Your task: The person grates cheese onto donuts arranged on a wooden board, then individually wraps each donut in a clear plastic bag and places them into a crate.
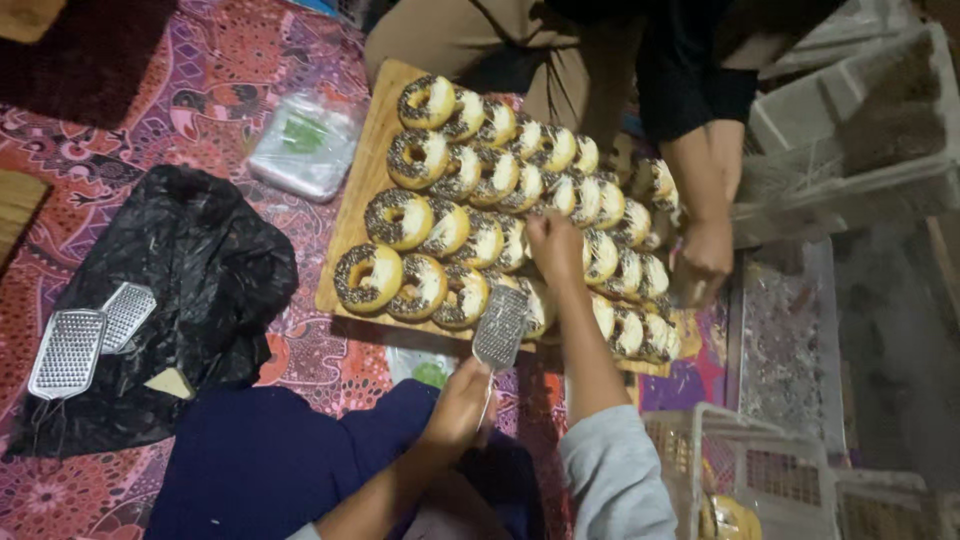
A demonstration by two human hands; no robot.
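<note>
Across the middle of the frame lies a rectangular wooden board (pixel 372 160) packed with rows of chocolate-sprinkled ring doughnuts (pixel 500 235); its left edge borders a bare strip of purple patterned cloth (pixel 200 90), and its lower edge sits just above the person's dark blue lap. Toward the lower centre, the left hand (pixel 458 408) is closed around the handle of a small flat metal grater (pixel 500 326), whose blade is raised over the board's lower edge, just above the nearest doughnuts. From the lower right, the right hand (pixel 553 243) reaches up on a grey-sleeved forearm, fingers bent down onto a doughnut mid-board; whether it grips one cannot be told. At the board's right end, another person's hand (pixel 703 262) comes down from the upper right, hemmed in by white plastic crates (pixel 850 130). At left, 2 spare metal graters (pixel 85 340) rest on a crumpled black plastic bag (pixel 190 270).
</note>
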